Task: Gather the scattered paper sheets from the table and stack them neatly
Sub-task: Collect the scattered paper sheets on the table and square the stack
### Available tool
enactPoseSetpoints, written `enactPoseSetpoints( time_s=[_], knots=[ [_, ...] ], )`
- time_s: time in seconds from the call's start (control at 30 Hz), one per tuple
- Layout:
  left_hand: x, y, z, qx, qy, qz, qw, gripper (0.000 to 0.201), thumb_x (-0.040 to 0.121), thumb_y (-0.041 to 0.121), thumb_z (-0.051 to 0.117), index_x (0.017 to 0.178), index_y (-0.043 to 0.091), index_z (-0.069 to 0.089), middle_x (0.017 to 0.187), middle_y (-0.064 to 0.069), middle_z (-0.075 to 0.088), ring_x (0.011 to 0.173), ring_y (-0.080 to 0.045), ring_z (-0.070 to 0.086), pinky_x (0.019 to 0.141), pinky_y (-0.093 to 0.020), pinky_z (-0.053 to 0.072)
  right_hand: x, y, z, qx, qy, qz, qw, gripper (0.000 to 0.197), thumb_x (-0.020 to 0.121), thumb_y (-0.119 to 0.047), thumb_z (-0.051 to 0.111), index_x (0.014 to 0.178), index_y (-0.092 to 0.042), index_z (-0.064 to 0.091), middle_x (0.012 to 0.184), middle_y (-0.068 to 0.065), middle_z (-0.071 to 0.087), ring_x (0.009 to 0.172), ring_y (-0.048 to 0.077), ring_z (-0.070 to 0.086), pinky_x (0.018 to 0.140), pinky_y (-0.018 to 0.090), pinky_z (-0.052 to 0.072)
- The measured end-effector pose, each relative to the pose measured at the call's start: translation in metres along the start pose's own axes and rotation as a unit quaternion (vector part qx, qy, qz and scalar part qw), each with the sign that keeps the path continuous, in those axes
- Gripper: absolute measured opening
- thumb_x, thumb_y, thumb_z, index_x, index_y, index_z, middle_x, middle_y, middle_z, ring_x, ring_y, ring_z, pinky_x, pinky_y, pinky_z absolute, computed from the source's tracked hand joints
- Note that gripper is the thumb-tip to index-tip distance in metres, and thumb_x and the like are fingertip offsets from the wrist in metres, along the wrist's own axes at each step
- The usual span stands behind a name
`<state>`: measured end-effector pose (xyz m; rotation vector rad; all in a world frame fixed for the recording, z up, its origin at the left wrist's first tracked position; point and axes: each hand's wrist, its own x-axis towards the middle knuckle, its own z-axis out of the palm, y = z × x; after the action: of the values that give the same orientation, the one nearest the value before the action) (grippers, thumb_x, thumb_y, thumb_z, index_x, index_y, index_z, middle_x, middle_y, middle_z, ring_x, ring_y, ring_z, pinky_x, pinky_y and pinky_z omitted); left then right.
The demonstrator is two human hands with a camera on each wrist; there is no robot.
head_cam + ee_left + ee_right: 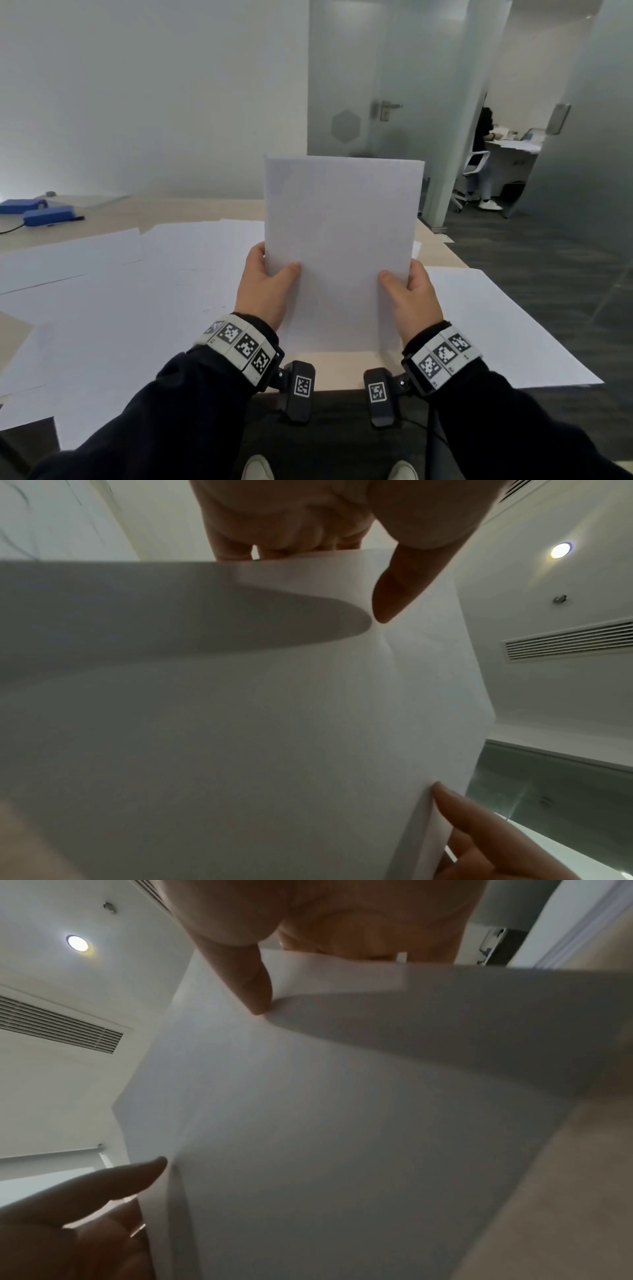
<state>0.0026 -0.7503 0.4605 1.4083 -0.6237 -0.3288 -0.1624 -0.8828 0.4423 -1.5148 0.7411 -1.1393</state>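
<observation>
Fingers of both hands (pixel 265 287) (pixel 412 296) hidden behind upright paper stack (pixel 342 246).

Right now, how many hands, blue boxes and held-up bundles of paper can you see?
Hands: 2, the left hand and the right hand, each gripping a side of the paper.
Blue boxes: 2, the far blue box and the near blue box.
Held-up paper bundle: 1.
Total: 5.
</observation>
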Motion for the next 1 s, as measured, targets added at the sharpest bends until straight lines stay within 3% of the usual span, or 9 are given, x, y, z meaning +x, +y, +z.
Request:
enactPoseSetpoints(
  time_s=[0.1, 0.23, 0.3, 0.43, 0.57, 0.7, 0.77, 0.87, 1.0],
  knots=[
    [-0.011, -0.008, 0.006, 0.033, 0.011, -0.004, 0.999, 0.019, 0.090, 0.020, 0.062, 0.103, 0.033, 0.057, 0.103, 0.010, 0.069, 0.097, -0.015, 0.068, 0.087, -0.040, 0.056, -0.011, 0.008, 0.002, -0.020, 0.017, 0.004, 1.000, 0.018, 0.096, -0.014, 0.058, 0.105, -0.029, 0.059, 0.101, -0.012, 0.071, 0.082, -0.007, 0.065, 0.079, 0.023, 0.051],
    [-0.015, -0.009, 0.008, 0.025, 0.035, 0.018, 0.999, 0.016, 0.094, 0.016, 0.057, 0.100, 0.030, 0.058, 0.097, 0.011, 0.070, 0.087, -0.008, 0.068, 0.084, -0.037, 0.056, -0.013, 0.001, 0.002, -0.010, 0.030, -0.013, 0.999, 0.020, 0.097, -0.009, 0.054, 0.101, -0.027, 0.060, 0.094, -0.013, 0.071, 0.078, -0.006, 0.066, 0.066, 0.011, 0.048],
    [-0.016, -0.006, 0.008, 0.012, 0.035, 0.031, 0.999, 0.018, 0.092, 0.015, 0.057, 0.102, 0.031, 0.059, 0.095, 0.013, 0.071, 0.085, -0.005, 0.068, 0.083, -0.035, 0.055, -0.012, -0.005, 0.002, 0.001, 0.025, -0.023, 0.999, 0.021, 0.097, -0.008, 0.053, 0.106, -0.026, 0.061, 0.096, -0.012, 0.072, 0.082, -0.004, 0.067, 0.067, 0.008, 0.048],
    [-0.023, -0.013, 0.005, 0.010, 0.012, 0.006, 1.000, 0.030, 0.079, 0.026, 0.059, 0.107, 0.037, 0.058, 0.100, 0.017, 0.071, 0.092, -0.005, 0.068, 0.085, -0.035, 0.054, -0.022, 0.002, 0.001, -0.016, 0.012, -0.008, 1.000, 0.027, 0.095, -0.007, 0.056, 0.115, -0.025, 0.059, 0.104, -0.013, 0.070, 0.088, -0.007, 0.065, 0.080, 0.018, 0.049],
    [-0.035, -0.029, 0.007, 0.042, 0.012, -0.029, 0.999, 0.025, 0.089, 0.014, 0.058, 0.103, 0.035, 0.059, 0.098, 0.016, 0.071, 0.096, -0.007, 0.067, 0.088, -0.034, 0.053, -0.034, 0.020, -0.005, -0.039, -0.014, 0.037, 0.998, 0.033, 0.094, -0.003, 0.051, 0.116, -0.027, 0.056, 0.109, -0.013, 0.068, 0.088, -0.009, 0.062, 0.077, 0.018, 0.045],
    [-0.041, -0.036, 0.011, 0.068, 0.013, -0.054, 0.996, 0.021, 0.090, 0.023, 0.056, 0.104, 0.036, 0.062, 0.097, 0.018, 0.071, 0.097, -0.007, 0.066, 0.088, -0.034, 0.050, -0.035, 0.027, -0.010, -0.057, -0.014, 0.046, 0.997, 0.037, 0.092, 0.000, 0.049, 0.119, -0.025, 0.056, 0.109, -0.012, 0.067, 0.094, -0.005, 0.062, 0.088, 0.022, 0.048],
    [-0.043, -0.038, 0.012, 0.080, 0.006, -0.061, 0.995, 0.022, 0.094, 0.016, 0.052, 0.108, 0.031, 0.061, 0.100, 0.015, 0.070, 0.099, -0.008, 0.064, 0.084, -0.029, 0.049, -0.035, 0.030, -0.012, -0.080, -0.034, 0.058, 0.995, 0.039, 0.092, 0.001, 0.047, 0.124, -0.022, 0.052, 0.110, -0.012, 0.065, 0.095, -0.001, 0.061, 0.092, 0.026, 0.048],
    [-0.047, -0.038, 0.012, 0.111, 0.001, -0.066, 0.992, 0.024, 0.098, 0.012, 0.045, 0.101, 0.029, 0.062, 0.095, 0.012, 0.068, 0.092, -0.010, 0.064, 0.074, -0.024, 0.049, -0.035, 0.032, -0.017, -0.111, -0.075, 0.078, 0.988, 0.046, 0.093, 0.002, 0.042, 0.130, -0.023, 0.043, 0.110, -0.016, 0.060, 0.095, -0.004, 0.057, 0.086, 0.019, 0.047],
    [-0.054, -0.035, 0.020, 0.098, -0.007, -0.079, 0.992, 0.024, 0.100, 0.014, 0.044, 0.100, 0.026, 0.064, 0.096, 0.007, 0.072, 0.091, -0.016, 0.068, 0.079, -0.040, 0.061, -0.036, 0.026, -0.033, -0.114, -0.048, 0.074, 0.989, 0.042, 0.093, 0.000, 0.043, 0.124, -0.028, 0.040, 0.106, -0.011, 0.065, 0.087, 0.003, 0.062, 0.071, 0.018, 0.047]
  ],
)
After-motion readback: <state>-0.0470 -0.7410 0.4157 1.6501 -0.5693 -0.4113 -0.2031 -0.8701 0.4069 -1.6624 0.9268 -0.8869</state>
